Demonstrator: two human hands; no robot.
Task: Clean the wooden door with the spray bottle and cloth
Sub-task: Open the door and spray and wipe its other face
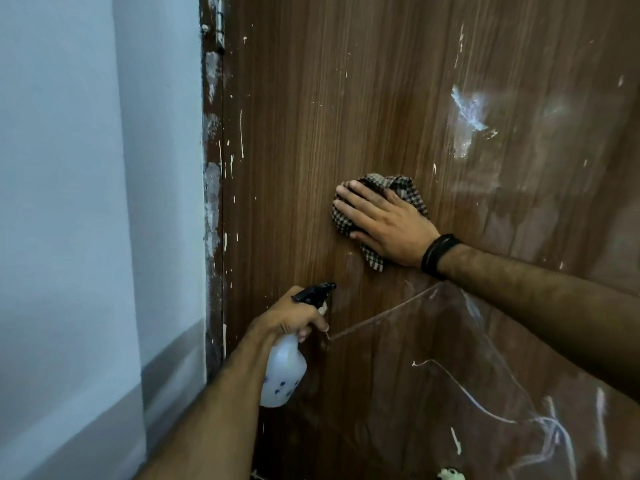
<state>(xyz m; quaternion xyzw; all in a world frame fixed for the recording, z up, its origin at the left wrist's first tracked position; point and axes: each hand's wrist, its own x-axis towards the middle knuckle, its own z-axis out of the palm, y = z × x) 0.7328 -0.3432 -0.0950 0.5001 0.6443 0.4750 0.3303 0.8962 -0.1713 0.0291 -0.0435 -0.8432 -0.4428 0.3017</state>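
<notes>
Where cloth (398, 188) lies, right hand (384, 226) flat

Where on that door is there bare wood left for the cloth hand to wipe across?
Open wood lies above the checked cloth under the right hand, and leftward to the paint-flecked door edge. Below it is crowded: the left hand holds the spray bottle beside the peeling clear film.

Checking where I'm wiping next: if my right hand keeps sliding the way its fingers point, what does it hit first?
Probably bare wooden door: the right hand, flat on the cloth, points left toward the paint-flecked door frame.
</notes>
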